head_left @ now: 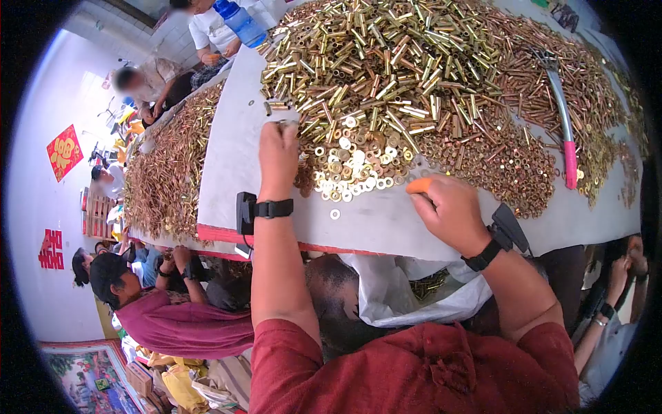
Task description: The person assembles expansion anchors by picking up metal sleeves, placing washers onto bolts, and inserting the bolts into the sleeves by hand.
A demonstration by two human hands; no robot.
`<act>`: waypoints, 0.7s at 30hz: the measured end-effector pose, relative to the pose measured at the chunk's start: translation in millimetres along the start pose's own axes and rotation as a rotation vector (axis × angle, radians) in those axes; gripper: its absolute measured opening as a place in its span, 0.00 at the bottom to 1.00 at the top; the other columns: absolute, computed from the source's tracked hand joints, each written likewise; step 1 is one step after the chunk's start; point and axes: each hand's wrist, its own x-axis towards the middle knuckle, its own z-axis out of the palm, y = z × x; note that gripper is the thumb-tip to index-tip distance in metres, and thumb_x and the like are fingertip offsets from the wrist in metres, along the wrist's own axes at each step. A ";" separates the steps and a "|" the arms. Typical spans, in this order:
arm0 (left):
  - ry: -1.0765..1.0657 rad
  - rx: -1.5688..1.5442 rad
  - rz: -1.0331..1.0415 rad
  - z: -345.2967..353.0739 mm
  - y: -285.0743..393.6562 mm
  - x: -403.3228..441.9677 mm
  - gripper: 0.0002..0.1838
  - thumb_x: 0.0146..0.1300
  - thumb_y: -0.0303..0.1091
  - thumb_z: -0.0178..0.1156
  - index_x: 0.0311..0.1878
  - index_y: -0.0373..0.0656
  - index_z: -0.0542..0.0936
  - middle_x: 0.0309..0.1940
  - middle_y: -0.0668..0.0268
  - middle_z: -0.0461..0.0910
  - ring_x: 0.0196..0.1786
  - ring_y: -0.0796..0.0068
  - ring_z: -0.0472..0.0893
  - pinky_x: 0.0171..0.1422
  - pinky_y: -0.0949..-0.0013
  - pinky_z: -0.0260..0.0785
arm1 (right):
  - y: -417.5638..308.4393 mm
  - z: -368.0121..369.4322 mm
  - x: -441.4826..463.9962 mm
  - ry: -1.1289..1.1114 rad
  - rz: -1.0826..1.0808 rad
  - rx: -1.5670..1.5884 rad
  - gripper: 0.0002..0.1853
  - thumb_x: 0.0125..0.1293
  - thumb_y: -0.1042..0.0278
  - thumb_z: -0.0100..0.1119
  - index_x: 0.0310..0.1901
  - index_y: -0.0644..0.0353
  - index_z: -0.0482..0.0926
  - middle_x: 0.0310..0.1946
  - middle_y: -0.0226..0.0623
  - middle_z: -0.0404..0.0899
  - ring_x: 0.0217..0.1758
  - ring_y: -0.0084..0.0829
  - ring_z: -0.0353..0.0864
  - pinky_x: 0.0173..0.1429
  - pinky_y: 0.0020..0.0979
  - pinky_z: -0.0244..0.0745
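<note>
My left hand (278,155) is closed above the grey table, fingertips together at the left edge of the washers; what they pinch, if anything, is too small to make out. Shiny flat washers (355,162) lie in a heap between my hands, with one loose washer (335,214) nearer me. My right hand (448,210) is curled over the table, just right of the washers. Something orange (419,185) shows at its fingertips; I cannot tell whether it is held or worn on a finger. Beyond the washers rises a big pile of brass-coloured metal sleeves (372,62).
Small nuts (510,165) and coppery bolts (531,83) spread to the right, under a long tool with a red handle (569,164). A white sack (386,290) hangs open below the table edge. People work at a neighbouring heaped table (209,165). A blue bottle (241,24) stands far left.
</note>
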 end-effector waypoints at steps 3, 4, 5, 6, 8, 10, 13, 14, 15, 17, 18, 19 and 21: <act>-0.018 -0.011 0.238 20.9 3.7 -5.1 0.15 0.64 0.31 0.62 0.47 0.32 0.72 0.49 0.44 0.76 0.52 0.42 0.75 0.57 0.52 0.69 | 0.0 -0.3 -0.4 -0.017 0.017 -0.011 0.07 0.59 0.67 0.63 0.38 0.56 0.83 0.32 0.40 0.81 0.38 0.46 0.81 0.41 0.43 0.75; -0.036 0.051 0.287 20.8 6.5 -8.5 0.16 0.62 0.29 0.63 0.48 0.33 0.71 0.52 0.45 0.75 0.53 0.41 0.74 0.58 0.52 0.69 | 0.7 -0.1 0.0 -0.013 0.012 -0.002 0.07 0.59 0.67 0.63 0.38 0.56 0.83 0.32 0.41 0.81 0.38 0.46 0.81 0.42 0.43 0.75; -0.054 0.113 0.337 20.5 9.2 -11.4 0.18 0.60 0.28 0.65 0.49 0.34 0.71 0.55 0.46 0.74 0.55 0.41 0.73 0.59 0.52 0.69 | 1.5 0.0 0.1 -0.007 0.008 0.007 0.07 0.59 0.67 0.63 0.38 0.56 0.82 0.32 0.41 0.81 0.38 0.46 0.81 0.42 0.43 0.75; -0.053 0.111 0.329 18.0 15.1 -13.3 0.18 0.58 0.26 0.65 0.48 0.35 0.71 0.54 0.48 0.73 0.53 0.41 0.74 0.57 0.51 0.69 | 1.7 -0.1 0.0 -0.008 0.013 0.005 0.07 0.59 0.67 0.63 0.38 0.56 0.82 0.32 0.41 0.81 0.38 0.46 0.81 0.42 0.43 0.75; -0.079 0.168 0.298 13.0 24.7 -14.7 0.17 0.58 0.26 0.65 0.47 0.35 0.70 0.53 0.49 0.74 0.52 0.42 0.74 0.56 0.51 0.69 | 0.6 0.1 -0.2 -0.011 0.015 -0.008 0.07 0.59 0.67 0.63 0.38 0.56 0.82 0.33 0.41 0.81 0.39 0.46 0.81 0.42 0.43 0.76; -0.097 0.228 0.264 13.3 26.1 -15.6 0.16 0.57 0.25 0.65 0.45 0.35 0.70 0.51 0.50 0.74 0.51 0.42 0.74 0.54 0.51 0.70 | -0.3 0.2 0.3 -0.017 0.017 -0.007 0.07 0.59 0.67 0.63 0.38 0.56 0.82 0.33 0.41 0.81 0.39 0.46 0.81 0.42 0.43 0.76; -0.087 0.327 0.186 17.9 22.7 -11.1 0.14 0.58 0.25 0.63 0.43 0.36 0.69 0.47 0.50 0.75 0.47 0.43 0.75 0.49 0.49 0.70 | -0.7 0.7 1.4 -0.016 0.021 0.005 0.06 0.59 0.67 0.63 0.38 0.56 0.82 0.33 0.41 0.81 0.38 0.46 0.82 0.42 0.42 0.76; -0.021 0.265 0.159 20.1 15.8 -10.2 0.13 0.59 0.25 0.63 0.43 0.36 0.69 0.43 0.50 0.76 0.43 0.44 0.76 0.47 0.49 0.70 | -0.6 0.8 1.5 -0.012 0.027 0.018 0.06 0.59 0.67 0.63 0.38 0.56 0.82 0.33 0.41 0.81 0.38 0.46 0.82 0.41 0.42 0.76; 0.046 0.203 0.133 19.0 13.5 -8.5 0.12 0.59 0.25 0.62 0.43 0.36 0.69 0.40 0.49 0.77 0.40 0.44 0.76 0.45 0.50 0.70 | -0.4 0.7 1.8 -0.010 0.026 0.017 0.06 0.59 0.67 0.63 0.38 0.56 0.82 0.33 0.41 0.81 0.38 0.46 0.82 0.41 0.42 0.76; 0.105 0.092 0.071 11.1 5.7 -10.0 0.11 0.60 0.26 0.61 0.42 0.36 0.69 0.36 0.49 0.77 0.37 0.45 0.76 0.44 0.50 0.70 | 0.0 0.8 1.7 -0.010 0.016 0.010 0.07 0.59 0.68 0.63 0.38 0.56 0.82 0.33 0.41 0.82 0.38 0.46 0.82 0.41 0.42 0.76; 0.164 -0.017 0.007 5.6 2.0 -12.4 0.10 0.60 0.26 0.60 0.42 0.36 0.69 0.33 0.49 0.76 0.34 0.46 0.76 0.43 0.51 0.69 | -0.2 1.0 1.3 -0.010 0.016 0.012 0.07 0.59 0.68 0.63 0.38 0.56 0.82 0.33 0.41 0.82 0.38 0.46 0.82 0.41 0.42 0.76; 0.166 -0.013 0.006 0.0 -1.7 -15.3 0.10 0.60 0.26 0.60 0.42 0.36 0.69 0.33 0.49 0.76 0.34 0.46 0.76 0.43 0.51 0.69 | -0.6 0.9 1.0 -0.012 0.019 0.007 0.07 0.59 0.68 0.63 0.39 0.56 0.83 0.33 0.41 0.82 0.38 0.46 0.82 0.41 0.42 0.76; 0.216 -0.073 -0.121 -9.3 -7.8 -21.2 0.09 0.60 0.25 0.58 0.40 0.36 0.69 0.31 0.49 0.76 0.33 0.49 0.75 0.42 0.53 0.68 | -1.2 0.0 2.0 -0.013 0.016 0.005 0.07 0.59 0.68 0.63 0.39 0.56 0.83 0.34 0.41 0.82 0.38 0.46 0.82 0.41 0.42 0.76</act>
